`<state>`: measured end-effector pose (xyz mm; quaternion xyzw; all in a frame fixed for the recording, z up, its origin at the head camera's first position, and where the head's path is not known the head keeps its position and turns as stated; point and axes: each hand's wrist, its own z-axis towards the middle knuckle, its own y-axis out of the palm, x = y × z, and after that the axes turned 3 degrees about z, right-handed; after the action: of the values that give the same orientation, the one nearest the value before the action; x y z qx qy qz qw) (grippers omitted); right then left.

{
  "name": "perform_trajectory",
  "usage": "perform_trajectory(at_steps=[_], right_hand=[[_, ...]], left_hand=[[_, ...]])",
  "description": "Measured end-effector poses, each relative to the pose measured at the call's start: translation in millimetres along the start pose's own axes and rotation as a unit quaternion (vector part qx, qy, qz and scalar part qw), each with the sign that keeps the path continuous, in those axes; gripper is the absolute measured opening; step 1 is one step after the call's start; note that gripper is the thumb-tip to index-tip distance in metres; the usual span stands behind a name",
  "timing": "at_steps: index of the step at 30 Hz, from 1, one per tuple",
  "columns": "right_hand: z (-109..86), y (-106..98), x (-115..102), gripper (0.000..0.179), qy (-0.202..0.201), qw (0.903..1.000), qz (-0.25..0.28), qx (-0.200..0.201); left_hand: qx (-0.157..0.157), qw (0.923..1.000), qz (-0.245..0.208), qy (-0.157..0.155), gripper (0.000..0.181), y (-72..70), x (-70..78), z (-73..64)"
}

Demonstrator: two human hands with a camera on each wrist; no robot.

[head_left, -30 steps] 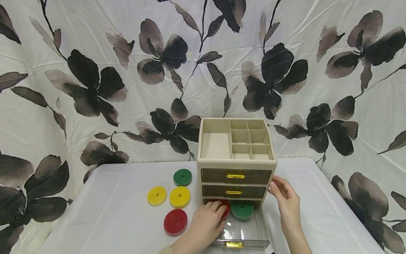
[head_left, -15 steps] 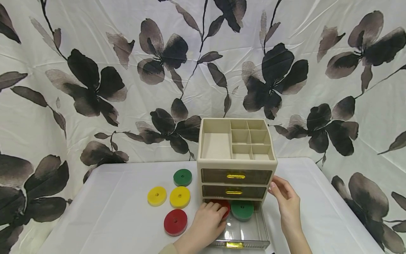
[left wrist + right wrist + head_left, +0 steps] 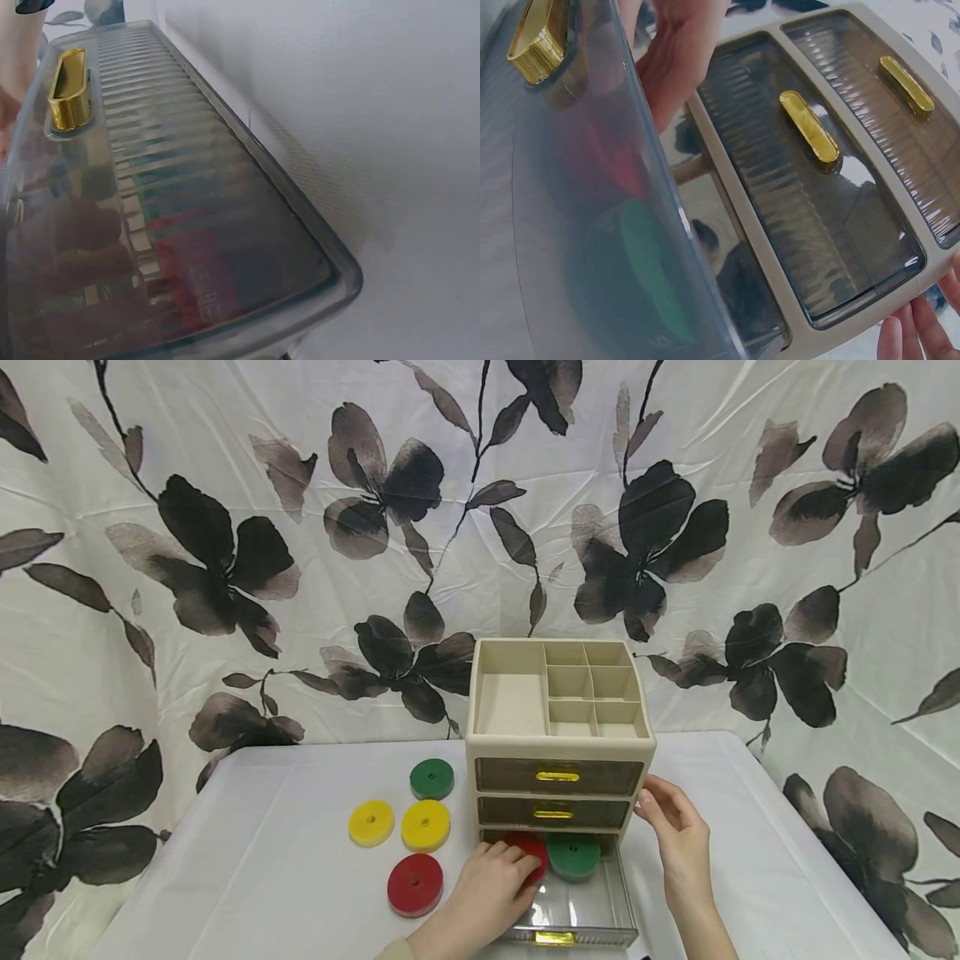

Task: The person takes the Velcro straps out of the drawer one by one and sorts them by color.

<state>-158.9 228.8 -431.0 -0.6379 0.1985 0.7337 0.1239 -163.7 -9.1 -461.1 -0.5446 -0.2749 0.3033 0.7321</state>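
Observation:
In the head view, my left hand (image 3: 487, 885) reaches into the pulled-out bottom drawer (image 3: 581, 906), fingers curled over a red disc (image 3: 534, 858) and partly hiding it. Right beside that disc lies a green disc (image 3: 573, 858). Through the clear drawer front, the left wrist view shows the red disc (image 3: 195, 277) low inside. The right wrist view has the left hand (image 3: 679, 64) above the drawer wall. My right hand (image 3: 678, 835) touches the right side of the beige drawer cabinet (image 3: 558, 747), its fingers fairly straight against the side.
Left of the cabinet on the white table (image 3: 285, 827) lie a green disc (image 3: 432, 779), two yellow discs (image 3: 425, 825) and a thick red disc (image 3: 416, 885). The two upper drawers with gold handles (image 3: 557, 776) are closed. A floral cloth (image 3: 405, 568) hangs behind.
The left fingers have shifted slightly, and more of the red disc shows, now close against the green one. The right hand and the drawer have stayed in place.

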Motion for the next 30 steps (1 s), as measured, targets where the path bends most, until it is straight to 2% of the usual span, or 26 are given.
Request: perform_trajectory(at_steps=[9,12,16,24,30], right_hand=[[0.5,0,-1,0.033,0.0,1.0,-0.002,-0.001],[0.3,0,0,0.032,0.002,1.0,-0.004,0.001],[0.4,-1,0,0.033,0.002,1.0,-0.004,0.0],[0.2,-1,1,0.033,-0.001,1.0,-0.004,-0.001],[0.5,0,0,0.033,0.001,1.0,-0.001,0.0]], left_hand=[[-0.008,0.9997,-0.022,0.002,0.036,0.2,-1.8,-0.4],[-0.023,0.9995,-0.023,-0.001,0.042,1.1,-1.8,1.7],[-0.057,0.9981,-0.022,-0.007,0.047,1.0,-1.1,5.7],[-0.08,0.9967,0.002,-0.01,0.052,1.6,-0.4,11.7],[-0.079,0.9966,0.02,-0.01,0.052,4.2,-0.7,14.5]])
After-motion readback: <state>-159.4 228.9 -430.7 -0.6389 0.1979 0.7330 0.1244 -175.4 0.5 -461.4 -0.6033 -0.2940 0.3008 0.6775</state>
